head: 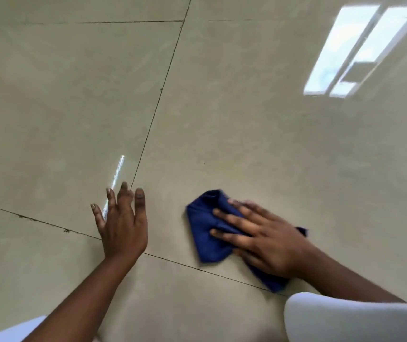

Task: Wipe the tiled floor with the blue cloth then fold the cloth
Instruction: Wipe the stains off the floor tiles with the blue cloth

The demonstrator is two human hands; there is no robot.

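A bunched dark blue cloth lies on the glossy beige tiled floor, low and right of centre. My right hand presses flat on top of the cloth, fingers spread and pointing left, covering its right half; a strip of cloth shows below the wrist. My left hand rests palm-down on the bare floor to the left of the cloth, fingers apart, holding nothing. A gap of bare tile separates the left hand from the cloth.
Dark grout lines cross the floor and meet near my left hand. A bright window reflection shines on the tiles at the upper right. My white-clad knees fill the bottom right corner and bottom left edge.
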